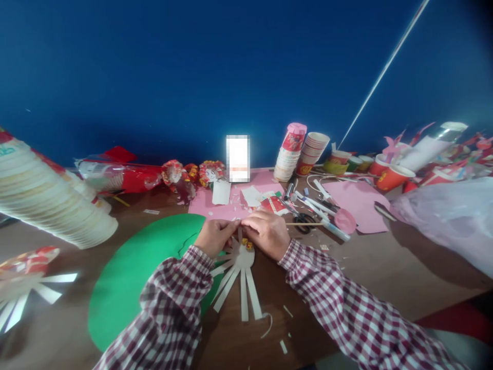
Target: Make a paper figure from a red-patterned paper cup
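Observation:
A paper cup cut into strips (246, 259) lies spread like a flower on the brown table, its white strips fanned toward me. Two small yellow curls sit near its round middle. At its far side my left hand (216, 237) and my right hand (266, 232) meet, fingertips pinched together around one of the far strips. The tip of that strip is mostly hidden by my fingers. Under my left forearm lies a large green paper sheet (127, 277), partly beneath the strips.
Stacked paper cups (57, 195) lean at the left, beside another cut cup (34, 282). Scissors (304, 222), pens and a wooden stick (304, 224) lie right of my hands. Pink paper (200, 201), upright cup stacks (288, 154) and a plastic bag (450, 216) are farther back.

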{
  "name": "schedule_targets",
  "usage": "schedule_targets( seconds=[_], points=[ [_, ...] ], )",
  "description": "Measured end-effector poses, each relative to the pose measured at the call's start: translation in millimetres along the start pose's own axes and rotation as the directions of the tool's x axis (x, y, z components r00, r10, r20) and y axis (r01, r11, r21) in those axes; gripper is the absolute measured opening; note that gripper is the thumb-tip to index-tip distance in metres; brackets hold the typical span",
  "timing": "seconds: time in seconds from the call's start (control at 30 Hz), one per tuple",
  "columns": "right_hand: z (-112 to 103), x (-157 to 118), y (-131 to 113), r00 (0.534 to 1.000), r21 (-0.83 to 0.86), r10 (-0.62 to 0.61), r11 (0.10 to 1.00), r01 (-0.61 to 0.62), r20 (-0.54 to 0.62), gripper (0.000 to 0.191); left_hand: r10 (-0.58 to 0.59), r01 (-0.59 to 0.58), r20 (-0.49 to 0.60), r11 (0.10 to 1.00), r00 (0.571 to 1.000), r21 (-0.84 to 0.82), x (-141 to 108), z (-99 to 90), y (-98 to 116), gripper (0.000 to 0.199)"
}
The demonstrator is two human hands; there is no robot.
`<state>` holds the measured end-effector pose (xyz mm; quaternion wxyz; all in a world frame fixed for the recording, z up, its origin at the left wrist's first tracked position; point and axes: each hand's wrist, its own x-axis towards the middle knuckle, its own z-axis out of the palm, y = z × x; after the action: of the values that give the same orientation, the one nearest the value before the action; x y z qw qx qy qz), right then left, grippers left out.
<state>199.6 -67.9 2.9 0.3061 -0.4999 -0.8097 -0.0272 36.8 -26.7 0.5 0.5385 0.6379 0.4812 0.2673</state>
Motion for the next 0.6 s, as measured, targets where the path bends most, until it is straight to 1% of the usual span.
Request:
schedule_targets(
  seconds=[0.13, 0.27, 0.5, 0.6],
  points=[
    [0, 0, -1, 1.0, 0.006, 0.015, 1.0, -0.015, -0.004, 0.013, -0.012, 0.013, 0.014, 0.999, 1.0, -0.03, 1, 0.2, -2, 0.039],
    [0, 0, -3, 0.999, 0.009, 0.033, 0.999, -0.033, -0.006, 0.014, 0.012, -0.011, 0.006, 1.0, 1.0, -0.025, 1, 0.6, -3, 0.034],
    [-1, 1, -4, 0.999, 0.01, 0.042, 0.999, -0.042, -0.008, 0.014, 0.048, -0.048, -0.021, 0.999, 0.999, 0.015, -3, 0.7, 7, 0.03],
    [-2, 1, -4, 0.999, 0.006, 0.047, 0.999, -0.047, 0.0, 0.016, 0.036, -0.036, -0.034, 0.999, 0.999, -0.004, -4, 1.3, 10, 0.026]
  ],
)
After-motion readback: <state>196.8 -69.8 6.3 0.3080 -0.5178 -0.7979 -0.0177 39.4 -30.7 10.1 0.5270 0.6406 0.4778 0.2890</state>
